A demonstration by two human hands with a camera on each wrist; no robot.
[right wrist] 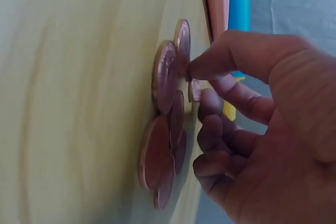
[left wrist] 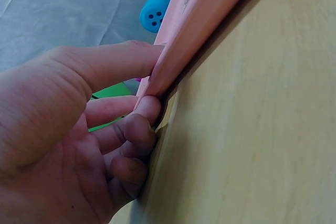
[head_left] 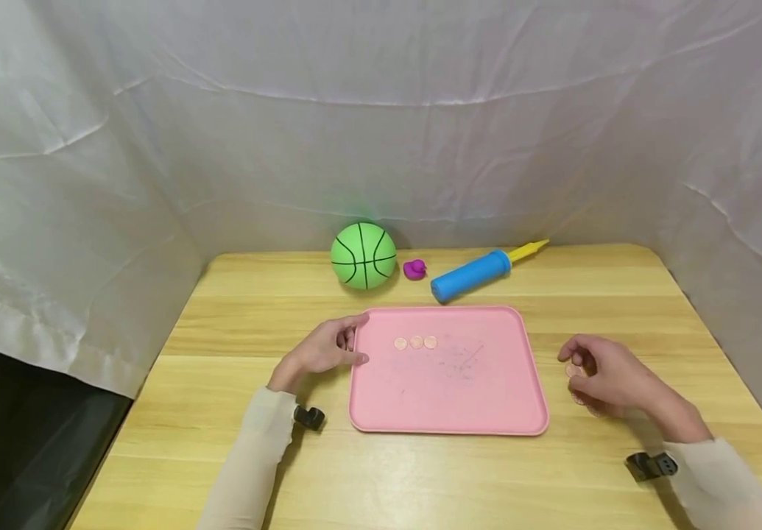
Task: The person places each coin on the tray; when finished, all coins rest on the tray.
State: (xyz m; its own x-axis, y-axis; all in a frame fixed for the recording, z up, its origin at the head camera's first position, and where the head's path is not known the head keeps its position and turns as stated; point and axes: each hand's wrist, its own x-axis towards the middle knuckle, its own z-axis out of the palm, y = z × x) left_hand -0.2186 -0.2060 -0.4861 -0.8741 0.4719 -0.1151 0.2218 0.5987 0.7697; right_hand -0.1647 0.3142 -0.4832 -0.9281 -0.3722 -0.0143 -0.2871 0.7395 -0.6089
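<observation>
At the left rim of a pink tray (head_left: 447, 405) my left hand (head_left: 321, 346) grips the edge. Its thumb lies over the rim in the left wrist view, with the other fingers bent against the outer side. Three copper-coloured coins (head_left: 417, 342) lie in a row on the upper left part of the tray. To the right of the tray, my right hand (head_left: 612, 372) hovers over several loose copper coins (right wrist: 165, 77) on the wooden table. Its thumb tip is right at one coin, with thumb and index finger spread around the coins. The hand partly hides this group.
Behind the tray stand a green ball (head_left: 364, 256) with black lines, a small purple rubber duck (head_left: 414, 269) and a blue hand pump (head_left: 470, 276) with a yellow nozzle. Pale cloth (head_left: 420, 162) hangs along the back and sides of the table (head_left: 175, 434).
</observation>
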